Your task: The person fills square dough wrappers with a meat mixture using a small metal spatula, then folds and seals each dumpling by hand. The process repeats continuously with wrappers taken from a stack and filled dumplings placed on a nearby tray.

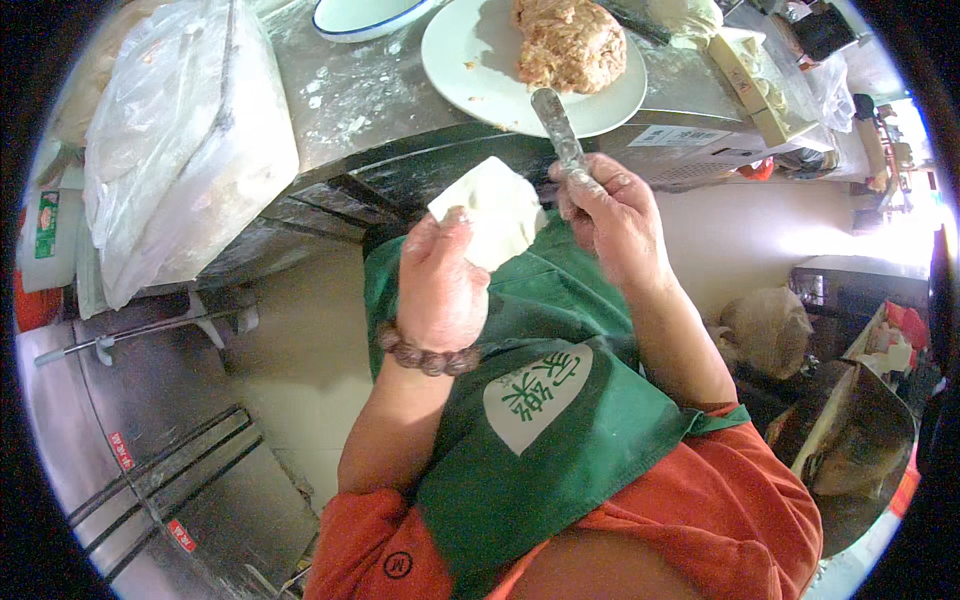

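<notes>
My left hand (444,289) pinches a pale square dough wrapper (499,214) by its near left corner, thumb on top. A small white lump or fold seems to lie on the wrapper, too bright to make out. In my right hand (619,217) is a flat metal filling spatula (556,124), smeared with residue, its rounded end pointing up over the plate's near rim. A mound of minced meat filling (574,49) sits on the right part of a white plate (457,71). A few crumbs of meat lie beside it.
The plate stands at the edge of a flour-dusted metal counter (337,97). A blue-rimmed white bowl (367,19) is behind it. On the left are plastic-covered containers (187,150). At right stands a narrow box (757,86) with pale pieces. A waste bin (847,450) stands lower right.
</notes>
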{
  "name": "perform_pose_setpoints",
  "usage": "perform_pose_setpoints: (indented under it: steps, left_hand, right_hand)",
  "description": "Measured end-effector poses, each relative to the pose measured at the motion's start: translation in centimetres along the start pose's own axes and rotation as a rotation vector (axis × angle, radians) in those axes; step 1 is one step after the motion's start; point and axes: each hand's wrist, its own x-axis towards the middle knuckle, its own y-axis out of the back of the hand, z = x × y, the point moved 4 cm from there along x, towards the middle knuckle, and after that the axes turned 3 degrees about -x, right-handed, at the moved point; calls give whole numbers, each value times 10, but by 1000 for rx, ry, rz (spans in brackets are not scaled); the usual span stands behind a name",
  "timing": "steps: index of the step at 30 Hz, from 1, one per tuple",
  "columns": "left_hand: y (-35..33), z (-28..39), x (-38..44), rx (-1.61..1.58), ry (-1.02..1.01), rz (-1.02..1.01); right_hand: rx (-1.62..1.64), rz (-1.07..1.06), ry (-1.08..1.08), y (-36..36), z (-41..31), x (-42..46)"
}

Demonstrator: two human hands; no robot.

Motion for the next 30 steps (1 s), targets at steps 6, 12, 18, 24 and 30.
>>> perform_pose_setpoints:
  steps: [6, 12, 18, 24, 30]
  left_hand:
    - [6, -10, 9, -226, 150, -91]
    - [10, -33, 27, -455, 209, 22]
    - [18, -54, 55, -382, 125, 110]
    - [-16, -42, 66, -262, 80, 89]
    - [-34, -33, 65, -22, 37, 64]
  right_hand:
    - [-989, 380, 696, 49, -56, 10]
    - [-1473, 284, 494, 57, -75, 29]
    - [-1584, 152, 387, 39, -80, 25]
    - [-1532, 167, 424, 36, -85, 17]
    - [-1489, 183, 324, 39, -82, 20]
